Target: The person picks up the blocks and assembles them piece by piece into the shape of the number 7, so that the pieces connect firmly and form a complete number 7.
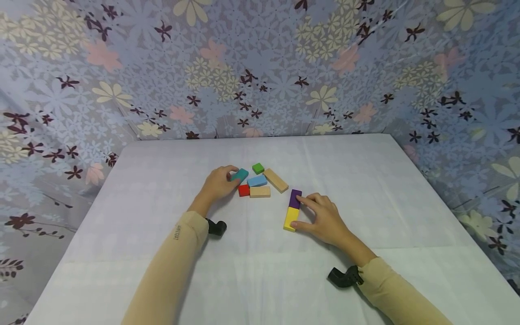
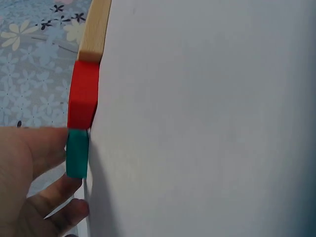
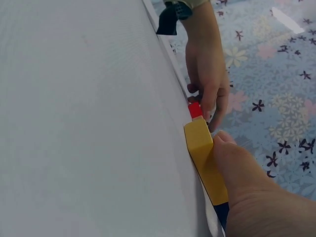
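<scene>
My left hand (image 1: 218, 183) pinches a teal block (image 1: 241, 174) between thumb and fingers, just behind a red block (image 1: 243, 190). In the left wrist view the teal block (image 2: 77, 154) appears right at the end of the red one (image 2: 84, 94). My right hand (image 1: 325, 219) lies along the right side of two blocks set end to end. Its thumb touches the yellow block (image 1: 290, 218) near its front end, while the index finger touches the purple block (image 1: 295, 197). The right wrist view shows the thumb against the yellow block (image 3: 205, 163).
Between the hands lie a light blue block (image 1: 257, 181), a plain wooden block (image 1: 260, 192) beside the red one, and another slanted wooden block (image 1: 276, 180). A small green block (image 1: 257, 168) sits farthest back. The white-covered table (image 1: 260, 280) ends before a flowered cloth (image 1: 260, 67).
</scene>
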Demonstrator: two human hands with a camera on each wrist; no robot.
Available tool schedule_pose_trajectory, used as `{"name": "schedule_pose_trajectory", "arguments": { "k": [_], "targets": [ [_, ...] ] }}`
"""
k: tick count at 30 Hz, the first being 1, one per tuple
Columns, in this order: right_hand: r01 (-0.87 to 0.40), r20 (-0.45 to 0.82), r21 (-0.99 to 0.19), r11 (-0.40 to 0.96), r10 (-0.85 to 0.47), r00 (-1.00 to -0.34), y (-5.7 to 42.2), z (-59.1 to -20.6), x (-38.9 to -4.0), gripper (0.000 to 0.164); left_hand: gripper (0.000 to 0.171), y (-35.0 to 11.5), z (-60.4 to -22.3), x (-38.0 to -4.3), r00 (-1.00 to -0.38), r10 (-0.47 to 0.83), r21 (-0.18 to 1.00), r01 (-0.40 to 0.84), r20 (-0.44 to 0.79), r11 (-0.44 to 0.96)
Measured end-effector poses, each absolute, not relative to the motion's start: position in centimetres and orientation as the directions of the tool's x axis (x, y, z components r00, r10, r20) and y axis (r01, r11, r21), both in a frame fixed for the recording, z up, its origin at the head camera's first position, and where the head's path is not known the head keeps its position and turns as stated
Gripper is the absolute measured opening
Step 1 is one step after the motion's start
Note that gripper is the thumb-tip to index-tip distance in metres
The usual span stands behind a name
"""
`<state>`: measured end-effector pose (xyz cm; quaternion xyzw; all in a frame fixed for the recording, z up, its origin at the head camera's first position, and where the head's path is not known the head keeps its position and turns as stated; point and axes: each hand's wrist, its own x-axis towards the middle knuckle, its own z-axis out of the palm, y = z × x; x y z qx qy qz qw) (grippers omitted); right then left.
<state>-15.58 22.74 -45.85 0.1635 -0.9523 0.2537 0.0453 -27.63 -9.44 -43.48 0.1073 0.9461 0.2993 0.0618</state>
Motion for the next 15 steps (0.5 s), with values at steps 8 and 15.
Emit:
{"name": "schedule_pose_trajectory", "arguments": {
  "k": [8,15],
  "targets": [
    [-0.320,0.149,-0.476,0.819,-0.284,-0.947,22.8,-45.8,-15.5,0.083,0.055,-9.9,-42.8,-27.5,-0.938,0.284,0.537,0.138,-0.199,0.832],
    [-0.322,0.152,-0.482,0.815,-0.285,-0.946,22.9,-45.8,-15.4,0.083,0.054,-9.9,-42.3,-27.3,-0.925,0.282,0.454,0.144,-0.253,0.879]
  ]
}}
